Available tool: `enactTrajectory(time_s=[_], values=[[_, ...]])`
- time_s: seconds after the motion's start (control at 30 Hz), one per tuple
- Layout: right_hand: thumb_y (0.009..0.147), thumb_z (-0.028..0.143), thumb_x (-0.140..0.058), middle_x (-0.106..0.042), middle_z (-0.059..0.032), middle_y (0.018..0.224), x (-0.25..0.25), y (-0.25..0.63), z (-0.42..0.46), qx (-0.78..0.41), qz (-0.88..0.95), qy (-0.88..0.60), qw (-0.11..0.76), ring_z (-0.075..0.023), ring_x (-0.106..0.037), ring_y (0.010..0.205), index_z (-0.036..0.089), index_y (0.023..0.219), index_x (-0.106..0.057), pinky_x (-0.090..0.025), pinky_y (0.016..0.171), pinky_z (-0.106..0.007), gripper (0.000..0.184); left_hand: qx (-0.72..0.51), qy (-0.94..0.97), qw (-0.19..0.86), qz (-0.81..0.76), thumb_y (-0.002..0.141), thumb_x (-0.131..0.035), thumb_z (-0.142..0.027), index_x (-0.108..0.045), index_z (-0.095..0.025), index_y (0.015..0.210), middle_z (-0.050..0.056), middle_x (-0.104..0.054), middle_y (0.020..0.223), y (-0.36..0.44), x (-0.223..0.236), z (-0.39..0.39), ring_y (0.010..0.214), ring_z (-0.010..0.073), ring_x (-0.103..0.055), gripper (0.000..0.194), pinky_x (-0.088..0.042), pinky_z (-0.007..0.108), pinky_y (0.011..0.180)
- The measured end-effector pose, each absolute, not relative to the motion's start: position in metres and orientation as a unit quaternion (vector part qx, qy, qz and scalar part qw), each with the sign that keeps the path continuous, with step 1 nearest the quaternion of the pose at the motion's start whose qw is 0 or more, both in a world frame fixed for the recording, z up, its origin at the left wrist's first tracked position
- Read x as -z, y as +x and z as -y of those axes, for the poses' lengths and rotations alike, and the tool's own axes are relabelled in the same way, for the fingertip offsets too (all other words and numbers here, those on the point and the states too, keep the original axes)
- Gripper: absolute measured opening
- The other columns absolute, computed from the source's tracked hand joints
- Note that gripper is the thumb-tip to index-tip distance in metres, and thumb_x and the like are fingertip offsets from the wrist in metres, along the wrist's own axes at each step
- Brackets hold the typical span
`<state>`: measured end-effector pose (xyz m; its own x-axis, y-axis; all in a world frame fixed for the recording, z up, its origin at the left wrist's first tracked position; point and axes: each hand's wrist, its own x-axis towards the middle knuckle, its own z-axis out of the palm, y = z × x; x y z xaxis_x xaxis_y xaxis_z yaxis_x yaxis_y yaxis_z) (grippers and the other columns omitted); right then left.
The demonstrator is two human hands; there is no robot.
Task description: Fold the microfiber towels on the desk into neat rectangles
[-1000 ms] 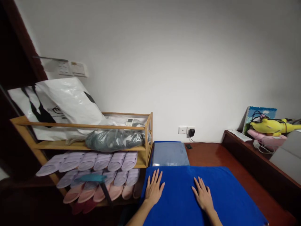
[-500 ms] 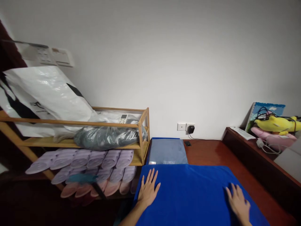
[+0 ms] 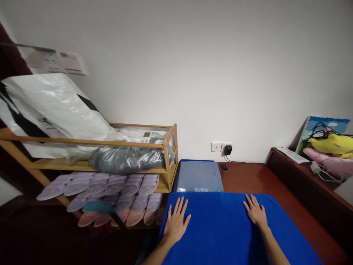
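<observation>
A blue cloth (image 3: 217,232) is spread over the near part of a reddish-brown wooden surface (image 3: 245,178). Flat on the cloth's left side, close to its far corner, lies my left hand (image 3: 175,222) with fingers spread. My right hand (image 3: 256,212) rests near the far edge on the right, fingers apart and holding nothing. Just beyond the cloth is a folded grey-blue towel (image 3: 200,176) with pale lettering, on top of another blue piece that shows at its edge.
At left stands a wooden rack (image 3: 167,154) with lilac slippers (image 3: 113,184), a grey plastic-wrapped bundle (image 3: 129,160), a white bag (image 3: 55,106) and a remote (image 3: 146,137). A black plug (image 3: 227,149) sits in the wall socket. On the right ledge lies a yellow plush toy (image 3: 331,143).
My right hand slid right toward the cloth's edge, then moved back left and farther up to the far edge. The left hand stays at the left side. The view has shifted slightly.
</observation>
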<state>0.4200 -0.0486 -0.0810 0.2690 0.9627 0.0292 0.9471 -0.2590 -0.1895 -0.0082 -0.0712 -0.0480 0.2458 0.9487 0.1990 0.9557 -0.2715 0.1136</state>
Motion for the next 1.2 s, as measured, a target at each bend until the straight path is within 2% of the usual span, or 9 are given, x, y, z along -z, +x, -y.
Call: enactTrajectory(time_s=[0.2,0.33,0.5,0.7,0.8,0.9,0.97,1.07,1.2], values=[[0.082,0.058,-0.014,-0.016,-0.0083,0.153,0.090,0.515,0.073,-0.060,0.516,-0.853,0.052,-0.0231,-0.012,0.141,0.024,0.144,-0.019,-0.019,0.106,-0.056,0.071,0.120,-0.788,0.010,0.604,0.093,-0.025,-0.047,-0.005,-0.032,0.144,0.000,-0.013,0.153,-0.008,0.046,0.072,0.140,0.0237,-0.011,0.056,-0.014,0.054,0.110],[0.080,0.061,-0.017,-0.011,-0.0105,0.154,0.100,0.539,0.075,-0.085,0.459,-0.884,0.022,-0.0287,-0.010,0.140,0.024,0.144,-0.018,-0.015,0.104,-0.065,0.074,0.119,-0.788,0.006,0.603,0.093,-0.024,-0.047,-0.005,-0.032,0.143,0.000,-0.012,0.153,-0.007,0.045,0.073,0.140,0.0240,-0.011,0.056,-0.015,0.055,0.110],[0.082,0.059,-0.015,-0.008,-0.0080,0.155,0.107,0.514,0.078,-0.052,0.502,-0.860,0.074,-0.0247,-0.006,0.141,0.026,0.145,-0.013,-0.015,0.106,-0.061,0.071,0.116,-0.787,0.010,0.606,0.093,-0.024,-0.047,-0.005,-0.032,0.144,0.000,-0.012,0.153,-0.008,0.045,0.073,0.140,0.0238,-0.010,0.056,-0.014,0.055,0.110],[0.081,0.061,-0.023,-0.009,-0.0101,0.154,0.094,0.497,0.081,-0.082,0.501,-0.859,0.070,-0.0275,-0.008,0.140,0.027,0.144,-0.019,-0.016,0.106,-0.062,0.071,0.115,-0.787,0.010,0.605,0.092,-0.025,-0.047,-0.006,-0.032,0.144,0.000,-0.014,0.153,-0.009,0.047,0.074,0.140,0.0246,-0.011,0.057,-0.015,0.054,0.110],[0.082,0.063,-0.021,-0.004,-0.0071,0.155,0.074,0.457,0.099,-0.044,0.539,-0.834,0.112,-0.0247,-0.005,0.141,0.030,0.144,-0.014,-0.015,0.108,-0.059,0.071,0.116,-0.785,0.008,0.608,0.092,-0.025,-0.047,-0.007,-0.032,0.144,0.000,-0.014,0.153,-0.008,0.046,0.074,0.140,0.0245,-0.010,0.057,-0.014,0.054,0.110],[0.083,0.065,-0.022,-0.006,-0.0021,0.155,0.065,0.396,0.133,-0.024,0.599,-0.789,0.135,-0.0226,-0.006,0.141,0.034,0.144,-0.010,-0.015,0.110,-0.056,0.069,0.119,-0.785,0.011,0.608,0.092,-0.024,-0.047,-0.009,-0.031,0.144,0.000,-0.014,0.153,-0.008,0.046,0.073,0.140,0.0240,-0.009,0.056,-0.012,0.054,0.111],[0.084,0.063,-0.025,-0.009,-0.0002,0.155,0.067,0.363,0.156,-0.024,0.623,-0.768,0.147,-0.0231,-0.010,0.141,0.037,0.143,-0.009,-0.018,0.109,-0.056,0.067,0.119,-0.786,0.010,0.607,0.092,-0.024,-0.047,-0.009,-0.031,0.144,0.000,-0.013,0.153,-0.007,0.047,0.073,0.140,0.0236,-0.009,0.057,-0.012,0.054,0.111],[0.087,0.058,-0.026,-0.022,-0.0001,0.152,0.073,0.343,0.175,-0.021,0.644,-0.743,0.182,-0.0252,-0.021,0.138,0.040,0.142,-0.016,-0.029,0.105,-0.055,0.060,0.117,-0.785,0.007,0.608,0.091,-0.025,-0.046,-0.010,-0.030,0.144,0.000,-0.013,0.153,-0.008,0.051,0.073,0.140,0.0235,-0.009,0.057,-0.013,0.055,0.110],[0.087,0.056,-0.029,-0.030,-0.0021,0.149,0.075,0.342,0.185,-0.005,0.632,-0.740,0.231,-0.0262,-0.034,0.133,0.037,0.141,-0.025,-0.039,0.099,-0.052,0.057,0.107,-0.780,0.005,0.616,0.090,-0.027,-0.041,-0.014,-0.029,0.144,0.002,-0.012,0.153,-0.008,0.053,0.074,0.140,0.0243,-0.010,0.058,-0.013,0.056,0.110]])
